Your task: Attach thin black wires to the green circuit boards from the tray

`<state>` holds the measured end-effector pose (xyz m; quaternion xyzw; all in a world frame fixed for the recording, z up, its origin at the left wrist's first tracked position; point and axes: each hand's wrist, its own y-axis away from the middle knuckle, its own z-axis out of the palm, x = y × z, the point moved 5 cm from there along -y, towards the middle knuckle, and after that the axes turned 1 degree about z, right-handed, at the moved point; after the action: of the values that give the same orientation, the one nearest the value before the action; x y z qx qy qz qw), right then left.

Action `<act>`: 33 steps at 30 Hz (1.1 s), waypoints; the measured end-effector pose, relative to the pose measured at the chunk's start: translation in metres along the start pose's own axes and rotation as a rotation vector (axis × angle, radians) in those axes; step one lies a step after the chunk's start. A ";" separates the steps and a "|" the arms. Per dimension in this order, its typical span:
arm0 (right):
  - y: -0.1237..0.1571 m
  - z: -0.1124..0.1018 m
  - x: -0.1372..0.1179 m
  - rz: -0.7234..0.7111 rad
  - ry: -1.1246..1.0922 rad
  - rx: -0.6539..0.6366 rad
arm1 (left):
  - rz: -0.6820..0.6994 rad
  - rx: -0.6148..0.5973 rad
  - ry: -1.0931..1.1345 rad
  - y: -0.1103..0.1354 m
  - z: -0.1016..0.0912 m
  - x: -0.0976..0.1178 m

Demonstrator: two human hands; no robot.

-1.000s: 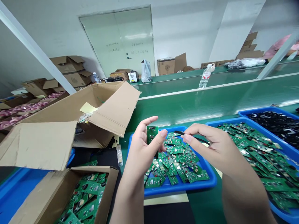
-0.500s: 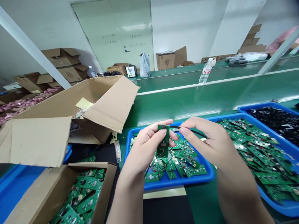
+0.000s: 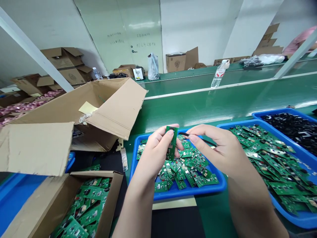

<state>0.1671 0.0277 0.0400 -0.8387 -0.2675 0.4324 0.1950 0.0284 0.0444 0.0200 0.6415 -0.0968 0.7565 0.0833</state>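
Between thumb and fingers, my left hand [image 3: 158, 145] grips a small green circuit board [image 3: 171, 145], held nearly upright with a slot-like part at its top end. My right hand [image 3: 215, 145] pinches a thin black tool, tweezer-like in shape [image 3: 183, 134], whose tip points left toward the board. A small gap shows between tip and board. Below both hands is a blue tray [image 3: 190, 193] with many loose circuit boards [image 3: 185, 168] in it.
At right stand a larger blue tray [image 3: 294, 216] of circuit boards and another tray [image 3: 255, 114] of small black parts. On the left are a cardboard box [image 3: 116, 198] of boards and a big open carton [image 3: 121, 109]. A water bottle [image 3: 219, 75] stands on the green ledge behind.
The circuit board in my left hand has risen slightly and tilted. The black tool's tip has moved away from the board's edge, leaving a gap.
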 end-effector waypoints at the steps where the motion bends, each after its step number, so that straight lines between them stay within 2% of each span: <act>1: 0.000 -0.001 0.001 0.005 0.019 0.016 | 0.001 0.008 -0.002 0.000 0.000 0.000; 6: -0.001 0.000 0.001 0.011 0.087 0.057 | -0.013 -0.022 0.038 0.000 0.001 -0.002; 13: -0.001 0.004 -0.001 -0.090 0.153 0.122 | -0.020 -0.039 0.001 -0.002 0.002 -0.009; 18: -0.001 0.009 0.000 -0.103 0.144 0.084 | -0.008 -0.052 0.002 -0.003 0.005 -0.008; 26: 0.000 0.008 0.001 -0.103 0.193 0.120 | 0.010 -0.054 0.025 -0.003 0.006 -0.010; 33: -0.001 0.009 0.000 -0.095 0.202 0.090 | 0.014 -0.067 0.028 -0.003 0.006 -0.012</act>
<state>0.1596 0.0297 0.0355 -0.8547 -0.2665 0.3475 0.2787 0.0370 0.0458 0.0088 0.6270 -0.1256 0.7622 0.1009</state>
